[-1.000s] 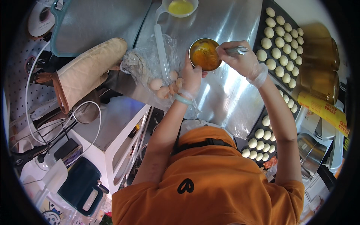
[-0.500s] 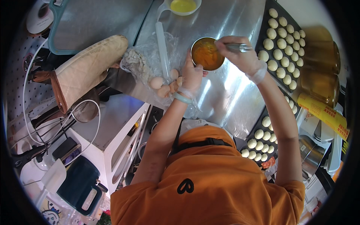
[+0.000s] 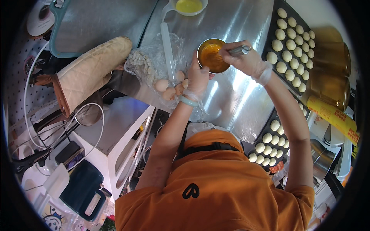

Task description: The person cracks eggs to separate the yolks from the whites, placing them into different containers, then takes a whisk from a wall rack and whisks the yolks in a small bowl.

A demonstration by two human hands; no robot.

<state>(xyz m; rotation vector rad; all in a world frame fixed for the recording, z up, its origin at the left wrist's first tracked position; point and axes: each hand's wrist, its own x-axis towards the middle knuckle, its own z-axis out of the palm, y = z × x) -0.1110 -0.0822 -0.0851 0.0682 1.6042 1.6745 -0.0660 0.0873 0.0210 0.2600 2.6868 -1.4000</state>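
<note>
A round metal bowl (image 3: 199, 49) stands on the steel table, holding orange-yellow beaten egg (image 3: 210, 57). My left hand (image 3: 198, 79), in a clear plastic glove, grips the bowl's left and near side, fingers curled round the rim. In my gloved right hand (image 3: 246, 61) is a whisk (image 3: 239, 51); its metal handle sticks out past the thumb, and its wires reach down into the egg. Cracked eggshells (image 3: 169, 93) lie beside my left wrist on a crumpled clear plastic bag (image 3: 154, 69). A white-handled strainer cup (image 3: 189, 7) with pale yellow liquid sits at the far edge.
Dark trays of round dough balls (image 3: 293, 52) line the table's right side, with more dough balls (image 3: 266, 148) nearer me. A beige oven mitt (image 3: 92, 69) lies at left, by a grey-rimmed board (image 3: 104, 27). Amber containers (image 3: 329, 73) stand far right.
The whisk has swung round in my right hand, its handle now tilted more upward and its wires showing in the egg. My left hand still holds the bowl in nearly the same place.
</note>
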